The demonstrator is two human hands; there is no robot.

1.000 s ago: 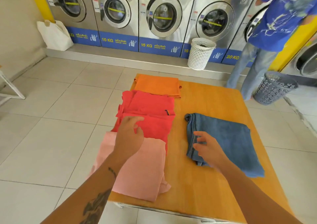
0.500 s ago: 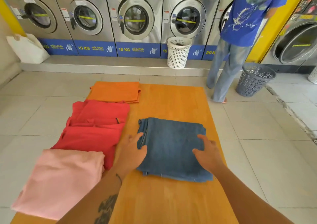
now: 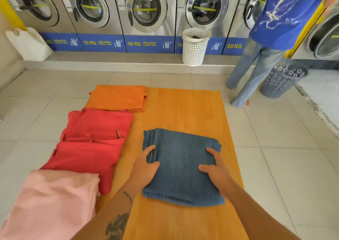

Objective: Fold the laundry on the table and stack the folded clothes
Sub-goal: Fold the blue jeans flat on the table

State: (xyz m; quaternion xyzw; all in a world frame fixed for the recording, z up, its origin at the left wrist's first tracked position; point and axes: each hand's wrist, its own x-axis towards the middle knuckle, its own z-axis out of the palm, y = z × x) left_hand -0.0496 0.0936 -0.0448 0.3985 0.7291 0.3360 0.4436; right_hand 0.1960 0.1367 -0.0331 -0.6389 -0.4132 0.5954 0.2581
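so i've got both hands on the folded blue jeans (image 3: 180, 168) sitting on the right half of the wooden table (image 3: 183, 111), left hand (image 3: 145, 168) curled around the left edge with the thumb on top of the denim, right hand (image 3: 215, 171) spread with its fingers over the right edge and the thumb lying on the fabric. to the left there's a row of other clothes: a pink piece (image 3: 53, 203) nearest me hanging off the table edge, then a red one (image 3: 91, 144), then a folded orange one (image 3: 119, 97) at the far end.
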